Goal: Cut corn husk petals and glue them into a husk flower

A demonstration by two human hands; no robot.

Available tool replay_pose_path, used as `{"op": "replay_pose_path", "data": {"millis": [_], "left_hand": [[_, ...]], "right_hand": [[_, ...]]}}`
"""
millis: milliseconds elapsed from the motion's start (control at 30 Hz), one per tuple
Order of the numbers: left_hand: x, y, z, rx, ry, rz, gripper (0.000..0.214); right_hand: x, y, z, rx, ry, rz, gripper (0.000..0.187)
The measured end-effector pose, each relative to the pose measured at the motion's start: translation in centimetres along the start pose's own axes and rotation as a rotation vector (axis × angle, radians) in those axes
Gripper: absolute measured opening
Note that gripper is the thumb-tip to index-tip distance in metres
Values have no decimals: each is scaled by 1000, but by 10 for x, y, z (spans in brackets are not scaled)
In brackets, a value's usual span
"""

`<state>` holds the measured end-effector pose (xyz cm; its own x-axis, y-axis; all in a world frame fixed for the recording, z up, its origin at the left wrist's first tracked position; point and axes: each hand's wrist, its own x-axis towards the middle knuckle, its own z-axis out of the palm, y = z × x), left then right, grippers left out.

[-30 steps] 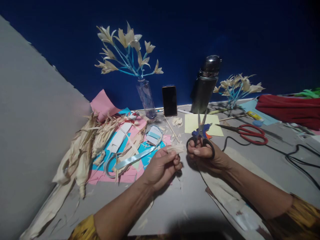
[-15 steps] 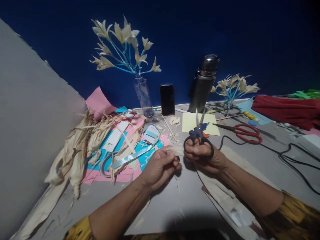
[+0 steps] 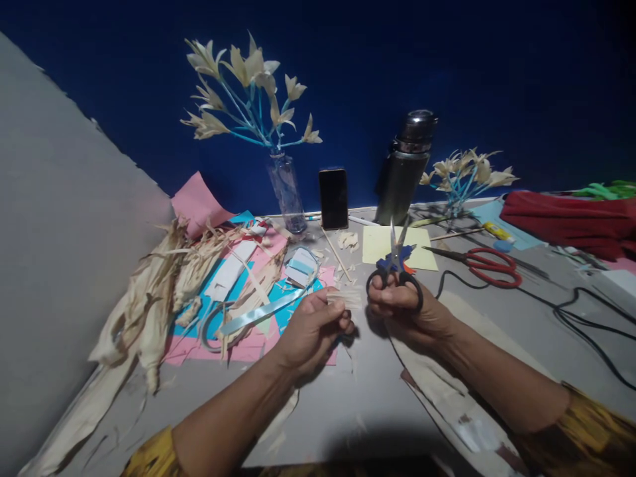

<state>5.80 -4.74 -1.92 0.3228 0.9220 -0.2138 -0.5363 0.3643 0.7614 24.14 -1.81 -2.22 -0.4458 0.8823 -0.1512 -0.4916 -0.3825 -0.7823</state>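
Observation:
My left hand (image 3: 313, 328) pinches a small pale strip of corn husk (image 3: 344, 297), fringed at its free end, just above the grey table (image 3: 368, 404). My right hand (image 3: 405, 306) grips the black handles of small scissors (image 3: 396, 262). Their blades point up and away and stand slightly apart. The husk's end lies just left of the scissor handles, a finger's width from my right hand.
Dried corn husks (image 3: 159, 291) and pink and blue paper (image 3: 258, 311) lie at left. At the back stand a bottle with husk flowers (image 3: 285, 189), a phone (image 3: 333, 197) and a steel flask (image 3: 405, 169). Red scissors (image 3: 489, 262), black cable (image 3: 581, 311), yellow paper (image 3: 377, 246) and red cloth (image 3: 571, 222) lie at right.
Both hands shifted slightly left and nearer each other. The husk strip stays pinched in my left hand and the scissors stay in my right; the view drifted a little.

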Motion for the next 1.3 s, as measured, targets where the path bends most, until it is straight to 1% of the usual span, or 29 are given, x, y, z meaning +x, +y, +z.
{"op": "replay_pose_path", "data": {"millis": [67, 133, 200, 333, 400, 500, 567, 600, 667, 733, 800, 900, 933, 1000, 1067, 1100, 1133, 1167, 1233, 1300], "left_hand": [[0, 0, 1, 51, 32, 19, 28], [-2, -2, 2, 123, 70, 6, 29], [-4, -4, 4, 167, 87, -38, 31], [-6, -6, 4, 155, 71, -118, 34], [-5, -7, 2, 145, 21, -138, 33], [-4, -6, -4, 64, -130, -181, 30], [-3, 0, -7, -13, -217, -208, 29], [-3, 3, -7, -57, -240, -213, 30], [-1, 12, -8, -139, -226, -185, 34], [1, 16, -6, -151, -148, -120, 35], [2, 14, -5, -45, -83, -99, 32], [1, 3, -4, 101, -36, -135, 29], [0, -1, -5, 113, -37, -155, 28], [-2, -2, -7, 111, -92, -210, 29], [-2, 5, -12, 90, -187, -262, 32], [-1, 11, -14, 71, -224, -266, 34], [-1, 18, -16, 37, -237, -236, 36], [0, 24, -17, -1, -223, -195, 37], [2, 31, -16, -29, -141, -96, 33], [2, 29, -13, 49, -89, -97, 33]], "right_hand": [[0, 0, 1, -83, 49, -34, 35], [-1, 4, 5, -168, 58, -9, 41], [-3, 8, 8, -236, 57, 24, 43], [-6, 8, 8, -349, 68, 58, 42], [-7, 6, 7, -358, 48, 88, 42], [-7, 3, 5, -323, 4, 108, 41], [-6, 2, 3, -290, -13, 102, 40], [-5, 2, 2, -271, -13, 93, 40], [-4, 1, -1, -243, -8, 67, 39], [-3, -1, -2, -256, 4, 39, 37], [-4, -3, 0, -326, 3, 46, 35], [-8, -3, 5, -423, -17, 87, 34], [-9, -2, 6, -432, -29, 96, 34], [-10, 0, 6, -426, -65, 110, 35], [-10, 0, 3, -423, -102, 119, 36], [-9, 0, 1, -426, -101, 113, 36], [-8, -1, -1, -427, -84, 98, 36], [-7, -2, -3, -428, -58, 77, 35], [-6, -4, -4, -440, -15, 37, 34], [-6, -5, -3, -470, -13, 31, 32]]}}
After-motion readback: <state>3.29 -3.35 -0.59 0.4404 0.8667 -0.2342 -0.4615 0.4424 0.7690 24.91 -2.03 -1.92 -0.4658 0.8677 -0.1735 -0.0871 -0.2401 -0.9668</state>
